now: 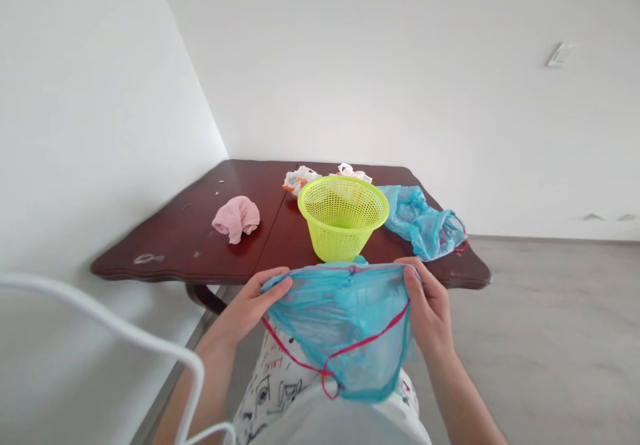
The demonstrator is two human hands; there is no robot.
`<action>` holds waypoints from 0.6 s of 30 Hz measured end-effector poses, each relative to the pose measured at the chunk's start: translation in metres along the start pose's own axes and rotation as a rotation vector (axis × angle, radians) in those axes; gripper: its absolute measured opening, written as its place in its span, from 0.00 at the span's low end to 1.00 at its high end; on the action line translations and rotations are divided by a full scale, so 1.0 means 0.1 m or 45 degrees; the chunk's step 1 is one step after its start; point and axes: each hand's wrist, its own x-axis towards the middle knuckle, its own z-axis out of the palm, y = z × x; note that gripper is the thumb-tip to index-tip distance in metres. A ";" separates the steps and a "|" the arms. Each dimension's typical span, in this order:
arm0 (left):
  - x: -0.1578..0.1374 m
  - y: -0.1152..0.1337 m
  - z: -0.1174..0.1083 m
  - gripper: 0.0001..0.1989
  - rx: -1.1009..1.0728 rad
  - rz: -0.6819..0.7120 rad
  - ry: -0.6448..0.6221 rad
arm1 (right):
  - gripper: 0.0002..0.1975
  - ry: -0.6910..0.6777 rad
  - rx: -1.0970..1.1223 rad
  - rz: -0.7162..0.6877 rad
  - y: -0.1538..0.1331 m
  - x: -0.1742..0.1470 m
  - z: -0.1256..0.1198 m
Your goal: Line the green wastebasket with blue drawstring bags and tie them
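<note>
Cable (150, 341): white, smooth and round, it bends at the lower left, nearest to the camera.
Blue bag (345, 305): thin plastic, half see-through, full of small wrinkles; it is spread between both hands, before the near side of the table (185, 235).
Red string (360, 343): narrow, it hangs in a loose curve across the bag.
Left hand (255, 305): nearly closed, thumb and fingers pinch the bag at its upper left corner.
Right hand (431, 305): also nearly closed, it pinches the upper right corner.
Trousers (265, 381): white cloth with printed drawings, below the bag.
Basket (337, 246): yellow-green plastic, round, with many holes, upright on the table.
Pink cloth (237, 218): soft, crumpled, left of the basket.
Second blue bag (407, 217): wrinkled plastic, right of the basket.
Two small bags: crumpled, one white and orange (301, 179), one whitish (354, 173), behind the basket.
Table wood: dark red-brown and shiny, with a seam.
Room: white walls (350, 65), grey floor (540, 338).
Edges: wavy; the second blue bag lies near the right one.
Open room: wood shows between cloth and basket; floor stretches wide on the right.
</note>
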 end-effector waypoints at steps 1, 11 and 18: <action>-0.03 0.02 -0.01 0.36 -0.045 -0.035 0.044 | 0.25 -0.008 -0.054 -0.041 -0.02 0.04 -0.05; -0.34 0.41 0.03 0.31 -0.281 -0.027 -0.164 | 0.30 -0.346 -0.326 -0.072 0.04 0.07 -0.49; -0.06 1.18 0.06 0.25 -0.196 0.217 -0.171 | 0.27 -0.533 0.269 0.363 -0.66 0.65 -0.44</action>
